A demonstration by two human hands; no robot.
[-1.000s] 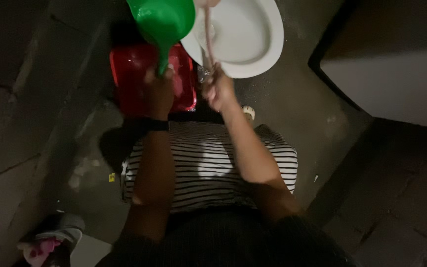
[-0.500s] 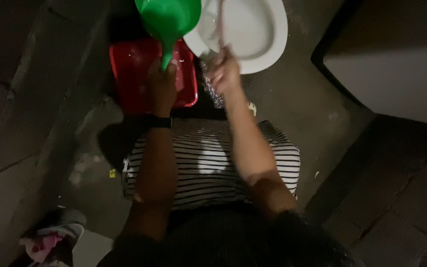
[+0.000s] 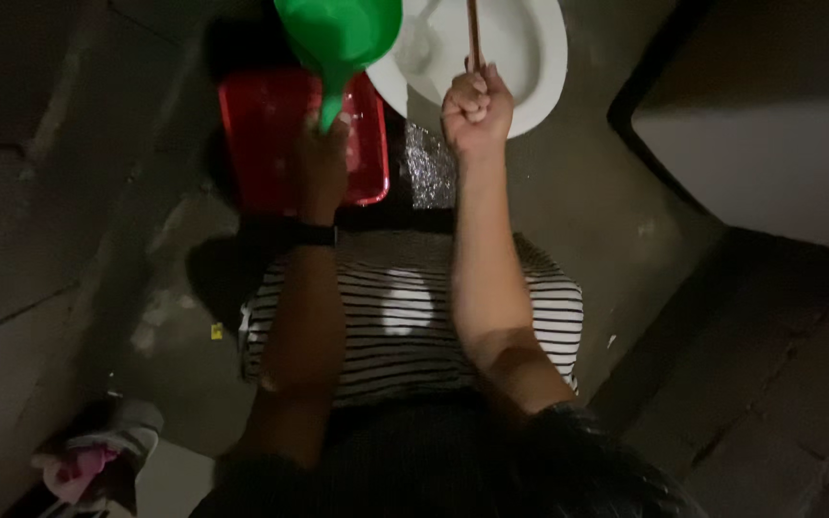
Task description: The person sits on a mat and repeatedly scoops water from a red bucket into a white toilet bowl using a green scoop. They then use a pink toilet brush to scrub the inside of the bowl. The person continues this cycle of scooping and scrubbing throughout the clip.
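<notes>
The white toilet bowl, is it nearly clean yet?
Already looks done: the white toilet bowl shows pale, with no obvious dirt. In hand: the right hand grips a thin brown stick handle reaching into it, while the left hand holds a green plastic scoop over the red plastic tub. What is left: cannot tell; the bowl's far part is out of view.

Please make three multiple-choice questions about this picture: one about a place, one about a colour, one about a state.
1. Where is the red basin?
A. on the floor left of the white toilet bowl
B. inside the bowl
C. on the striped cloth

2. What colour is the scoop?
A. blue
B. green
C. yellow

3. How is the right hand?
A. open and flat
B. resting on the floor
C. closed around a thin stick

Answers: 1 A, the basin lies beside the bowl; 2 B, the left hand holds its green handle; 3 C, the fingers wrap the stick.
</notes>
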